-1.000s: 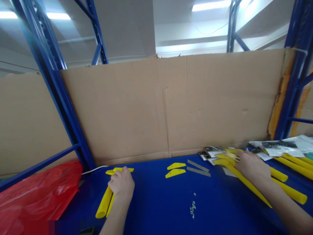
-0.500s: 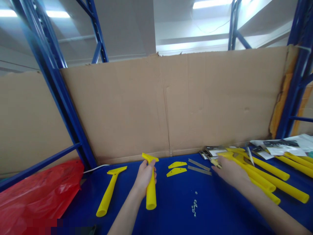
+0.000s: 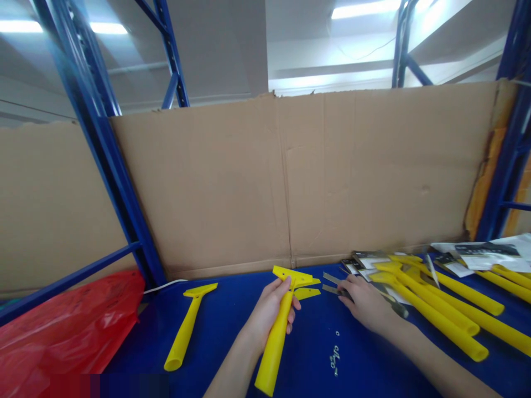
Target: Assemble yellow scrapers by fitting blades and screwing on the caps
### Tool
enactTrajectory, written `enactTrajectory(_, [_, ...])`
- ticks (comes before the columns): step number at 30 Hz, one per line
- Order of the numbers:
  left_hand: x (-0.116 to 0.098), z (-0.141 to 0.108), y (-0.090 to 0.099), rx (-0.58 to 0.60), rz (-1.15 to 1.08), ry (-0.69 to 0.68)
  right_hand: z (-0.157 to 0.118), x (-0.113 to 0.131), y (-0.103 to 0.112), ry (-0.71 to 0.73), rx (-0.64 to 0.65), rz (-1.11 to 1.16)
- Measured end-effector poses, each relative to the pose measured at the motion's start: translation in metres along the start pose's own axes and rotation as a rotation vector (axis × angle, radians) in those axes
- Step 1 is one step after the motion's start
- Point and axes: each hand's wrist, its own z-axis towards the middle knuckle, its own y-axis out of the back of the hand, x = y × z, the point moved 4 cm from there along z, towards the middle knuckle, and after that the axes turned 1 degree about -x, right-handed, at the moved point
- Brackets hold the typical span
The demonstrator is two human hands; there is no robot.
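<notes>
My left hand (image 3: 271, 312) is wrapped round a yellow scraper handle (image 3: 274, 345), its wide head pointing up and away. Behind that head lie two yellow blade covers (image 3: 307, 293), partly hidden by it. My right hand (image 3: 363, 301) is over the right ends of two thin metal blades (image 3: 331, 278). Its fingers are bent together, and whether they grip a blade is unclear. A dark-tipped tool (image 3: 399, 309) shows beside this hand, partly covered by it. Small white pieces (image 3: 335, 358) lie nearer the front.
Another yellow handle (image 3: 185, 330) lies on the blue table (image 3: 224, 337) at left, near a red plastic bag (image 3: 103, 309). More yellow handles (image 3: 448, 326) and printed packets (image 3: 489, 251) are at right. A cardboard wall (image 3: 215, 182) stands behind, between blue posts.
My left hand has moved right with the yellow handle, which now tilts and overlaps the covers. My right hand has moved left from the pile of handles to the metal blades.
</notes>
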Motion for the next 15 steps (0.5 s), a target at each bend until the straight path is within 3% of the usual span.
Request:
enactTrajectory(3, [0.003, -0.002, -0.009, 0.057, 0.024, 0.009, 0.003, -0.004, -0.004, -0.161, 0.148, 0.170])
enactTrajectory(7, [0.007, -0.003, -0.012, 0.074, 0.016, 0.067, 0.000, -0.004, -0.002, -0.194, 0.237, 0.291])
enactTrajectory(11, [0.004, -0.004, -0.012, 0.103, -0.098, 0.201, -0.006, -0.004, 0.005, -0.260, 0.147, 0.601])
enactTrajectory(15, [-0.008, -0.004, -0.005, 0.049, -0.232, 0.087, -0.013, 0.002, 0.014, -0.361, 0.017, 1.156])
